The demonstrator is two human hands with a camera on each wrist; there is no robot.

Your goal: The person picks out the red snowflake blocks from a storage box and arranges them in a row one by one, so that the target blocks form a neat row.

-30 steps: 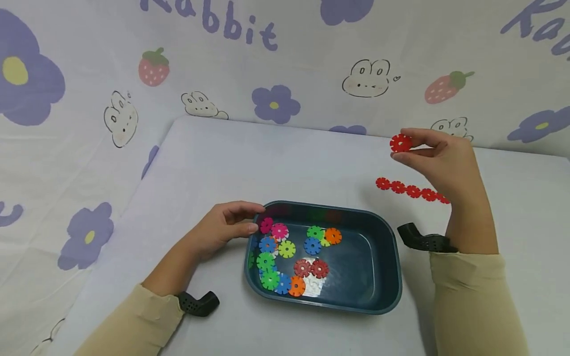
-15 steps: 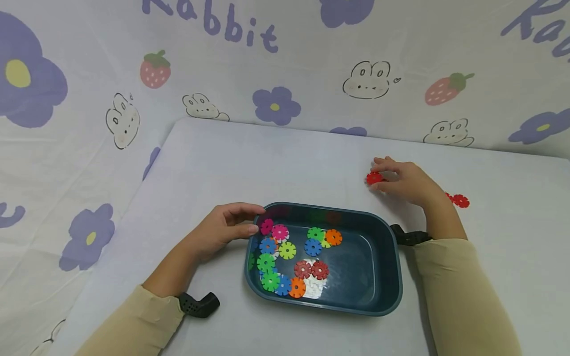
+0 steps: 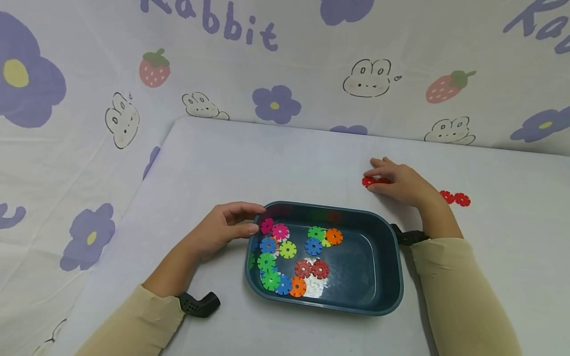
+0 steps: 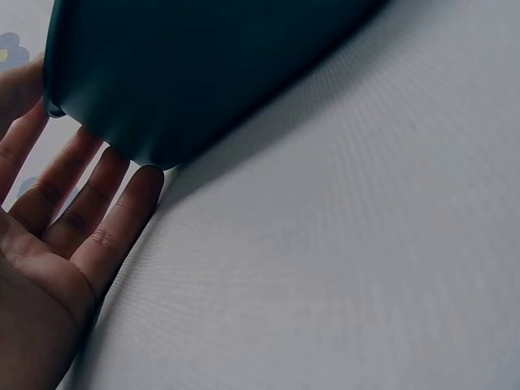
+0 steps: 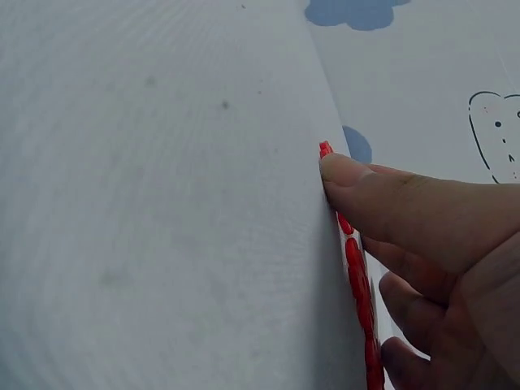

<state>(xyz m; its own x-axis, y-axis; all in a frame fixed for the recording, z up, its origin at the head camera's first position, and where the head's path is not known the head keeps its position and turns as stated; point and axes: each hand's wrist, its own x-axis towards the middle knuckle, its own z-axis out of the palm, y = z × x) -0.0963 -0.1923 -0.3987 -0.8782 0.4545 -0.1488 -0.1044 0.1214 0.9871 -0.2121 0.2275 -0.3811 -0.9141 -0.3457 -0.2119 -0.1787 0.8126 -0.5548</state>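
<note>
The left hand (image 3: 222, 226) rests its fingers against the left end of the blue-green tray (image 3: 352, 287). The right hand (image 3: 405, 184), well apart, pinches the end disc (image 3: 367, 182) of a row of red notched discs (image 3: 462, 200) between thumb and finger. The row lies on the white tabletop (image 3: 267, 163), beyond the tray. Multicoloured notched discs (image 3: 271, 280) lie inside the tray.

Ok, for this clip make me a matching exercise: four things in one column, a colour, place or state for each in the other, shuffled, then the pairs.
1. Left grip
2. Right grip
3. Tray
4. Multicoloured discs

A. Inside the tray
B. Pinching bright red discs
C. Dark blue-green
D. Touching the tray's left end

Pairs: 1-D, 2-B, 3-C, 4-A
</note>
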